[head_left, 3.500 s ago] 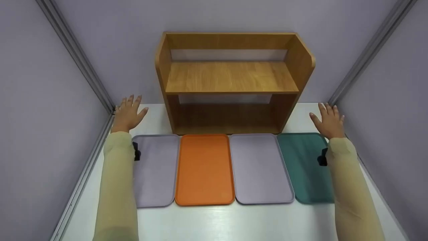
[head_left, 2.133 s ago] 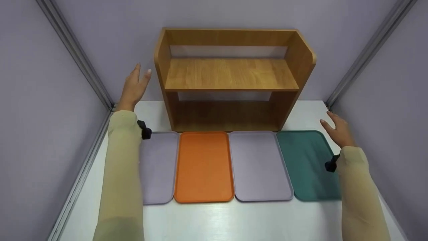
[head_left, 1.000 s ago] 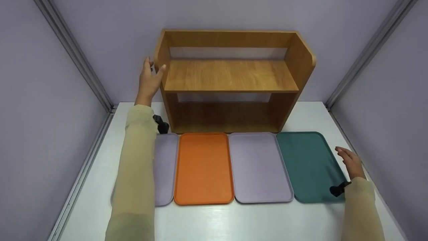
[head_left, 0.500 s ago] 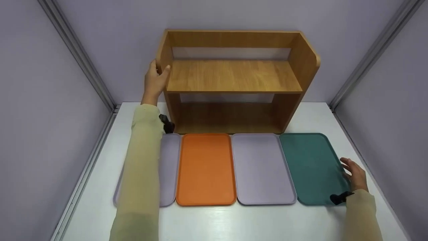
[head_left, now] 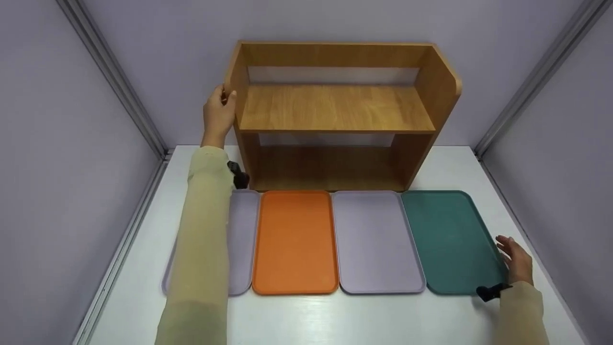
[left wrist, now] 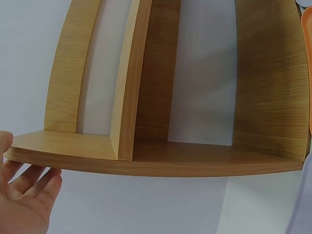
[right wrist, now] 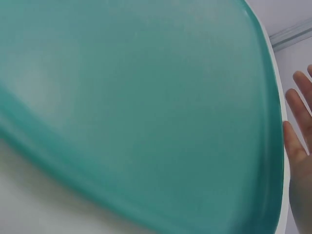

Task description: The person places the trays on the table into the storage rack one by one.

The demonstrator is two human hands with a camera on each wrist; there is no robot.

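The shelf unit [head_left: 335, 108] is honey-brown with wood grain. 4 plain trays lie in front: 2 lilac-grey [head_left: 242, 239] [head_left: 376, 242], 1 orange [head_left: 293, 242], 1 dark teal [head_left: 448, 239]. The table [head_left: 335, 318] is white, the sleeves [head_left: 201, 249] pale yellow.

You see an orange tray [head_left: 294, 239], two grey trays [head_left: 376, 239] [head_left: 242, 239] on the white counter [head_left: 335, 316], grey walls [head_left: 57, 167] around.

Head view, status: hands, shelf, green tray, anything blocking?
Left hand grips shelf left panel. Right hand open at green tray right edge; contact unclear. Tray flat on table. Nothing blocking.
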